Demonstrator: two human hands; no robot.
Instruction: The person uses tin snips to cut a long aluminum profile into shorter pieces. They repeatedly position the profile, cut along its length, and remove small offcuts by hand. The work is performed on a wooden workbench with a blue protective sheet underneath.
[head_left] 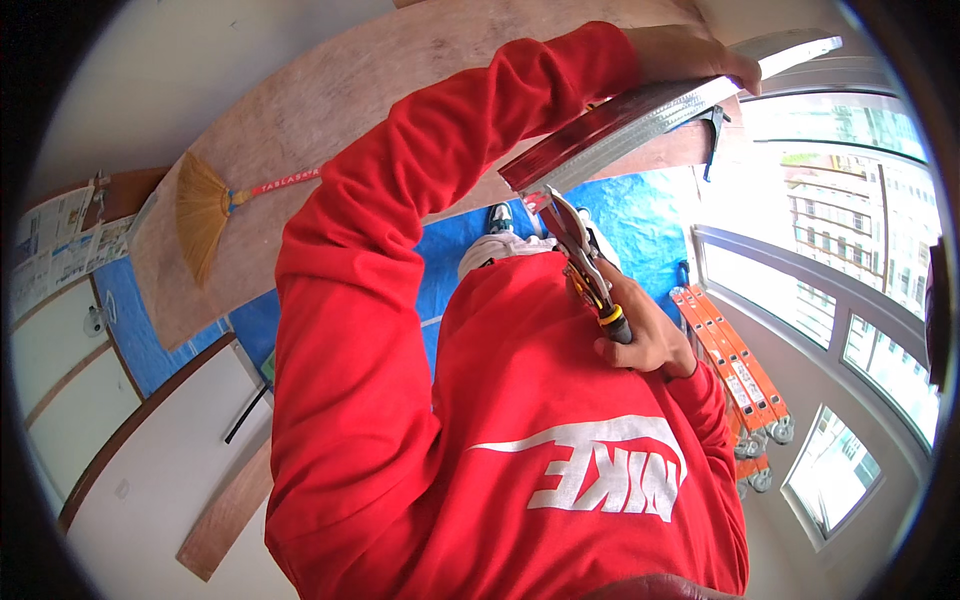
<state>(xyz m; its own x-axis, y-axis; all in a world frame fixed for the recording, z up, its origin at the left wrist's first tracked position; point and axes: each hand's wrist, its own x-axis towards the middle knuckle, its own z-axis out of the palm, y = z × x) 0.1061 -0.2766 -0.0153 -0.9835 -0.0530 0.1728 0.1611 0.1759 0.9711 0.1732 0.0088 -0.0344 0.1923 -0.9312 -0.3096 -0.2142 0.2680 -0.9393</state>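
My left hand (695, 55) is closed over the far part of a long, shiny metal channel (625, 140), with the fingers bent over its edge. The channel slants from the upper right down toward my body, and its inner face reflects red. In my right hand (640, 315) are tin snips (582, 250) with metal jaws and a black-and-yellow grip. The jaws meet the near end of the channel; how far they are closed on it is hard to make out.
A large plywood board (370, 95) spans the far side, with a straw broom (205, 215) on it. A black clamp (714, 140) sits at its right edge. Blue sheeting (630, 215) covers the floor. An orange folded ladder (735, 355) stands right, near windows (770, 275).
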